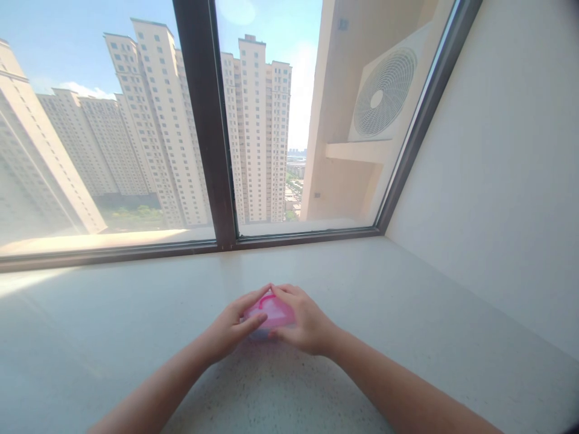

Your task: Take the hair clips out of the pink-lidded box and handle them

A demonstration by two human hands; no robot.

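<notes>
A small pink, partly see-through object (277, 311) with a brighter pink curved strip on top rests on the pale speckled sill at the lower middle of the view. My left hand (237, 322) wraps round its left side, the thumb lying over its front. My right hand (305, 319) holds its right side, thumb at the lower front edge. The fingertips of both hands meet behind the object. Its sides are mostly hidden by my hands, and its exact kind is unclear.
The pale sill (136, 325) runs up to a dark window frame (203, 120). A white wall (502, 181) rises on the right. Outside the glass are tall buildings (256, 132) and an air-conditioner unit (384, 90).
</notes>
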